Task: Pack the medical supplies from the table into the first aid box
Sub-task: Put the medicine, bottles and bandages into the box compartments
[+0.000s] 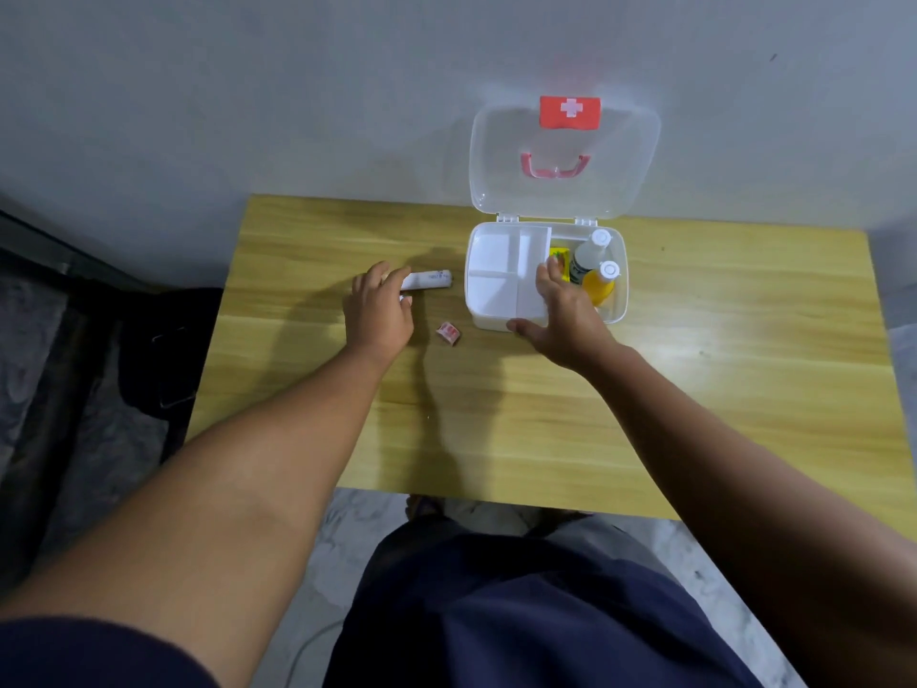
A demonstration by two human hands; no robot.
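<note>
The box (496, 320) sits toward the back of the surface (546, 429), right of centre, its lid (565, 191) standing open behind it against the wall (248, 91). A tray (501, 270) fills the box's left part; two bottles (590, 265) lie in the right part, a small pack (559, 254) just left of them. Left of the box lies a tube (429, 280), and nearer the front edge, between tube and box, a small roll (448, 334).

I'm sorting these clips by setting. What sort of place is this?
Probably a room at home: a small wooden table pushed against a plain wall, marble-look floor, and a household first aid box.
</note>
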